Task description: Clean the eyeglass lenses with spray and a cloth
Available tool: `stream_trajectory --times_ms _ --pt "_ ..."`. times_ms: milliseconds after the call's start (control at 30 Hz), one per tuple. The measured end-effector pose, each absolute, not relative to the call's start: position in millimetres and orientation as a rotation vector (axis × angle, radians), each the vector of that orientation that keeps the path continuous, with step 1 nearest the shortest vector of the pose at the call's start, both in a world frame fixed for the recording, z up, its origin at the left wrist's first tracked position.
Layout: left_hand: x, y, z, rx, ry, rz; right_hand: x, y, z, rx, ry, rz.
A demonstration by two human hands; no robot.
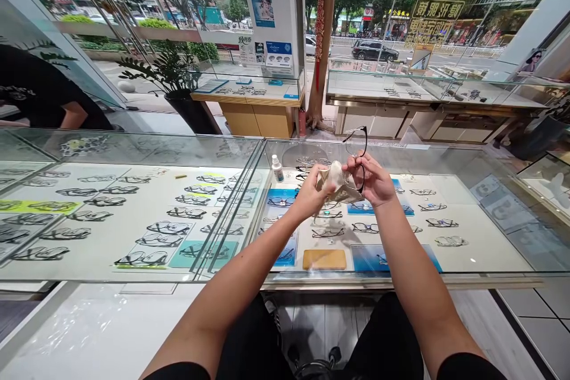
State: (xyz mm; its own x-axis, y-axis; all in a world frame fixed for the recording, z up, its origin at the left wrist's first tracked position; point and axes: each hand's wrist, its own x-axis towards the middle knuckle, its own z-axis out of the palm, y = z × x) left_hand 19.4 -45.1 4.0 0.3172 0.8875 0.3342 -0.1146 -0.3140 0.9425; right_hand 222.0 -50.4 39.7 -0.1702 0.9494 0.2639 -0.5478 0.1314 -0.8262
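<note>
Above the glass display counter, my left hand [309,195] is closed on a light beige cloth [336,185] that hangs down in folds. My right hand [375,178] grips a pair of dark-rimmed eyeglasses [366,142], turned on end with one lens up and the other down by the cloth. The cloth covers part of the lower lens, and whether it touches the glass I cannot tell. A small white bottle [277,168] stands on the counter, left of my hands.
Under the glass counter top [485,231] lie rows of eyeglasses [442,222] and a tan case [324,259]. A person in black [48,89] bends at the far left. Further display cases [249,90] and a potted plant [187,101] stand beyond.
</note>
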Motion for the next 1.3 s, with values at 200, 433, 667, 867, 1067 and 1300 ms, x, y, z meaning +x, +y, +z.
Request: stream_trajectory --times_ms 200,433,667,867,1067,1300 --pt "17.9 -42.6 7.7 1.607 0.745 1.31 226.8 -48.6 39.4 -0.496 -1.012 1.441" --pt "9.6 -34.2 12.3 1.523 0.771 1.372 231.7 -48.6 40.5 -0.524 -1.019 1.465" --pt "-2.7 -34.5 25.7 1.522 0.688 1.289 237.6 -51.8 45.6 -0.54 -1.016 1.454" --pt "-3.1 -39.4 29.5 1.726 0.677 1.301 235.1 -55.6 48.4 -0.466 -1.083 1.559" --pt "-2.4 -34.6 26.5 1.611 0.665 1.288 229.4 -54.0 41.5 -0.473 -1.164 1.583" --pt "-3.6 -34.4 28.5 1.537 0.731 1.228 232.4 -49.8 34.9 -0.489 -1.2 1.555"
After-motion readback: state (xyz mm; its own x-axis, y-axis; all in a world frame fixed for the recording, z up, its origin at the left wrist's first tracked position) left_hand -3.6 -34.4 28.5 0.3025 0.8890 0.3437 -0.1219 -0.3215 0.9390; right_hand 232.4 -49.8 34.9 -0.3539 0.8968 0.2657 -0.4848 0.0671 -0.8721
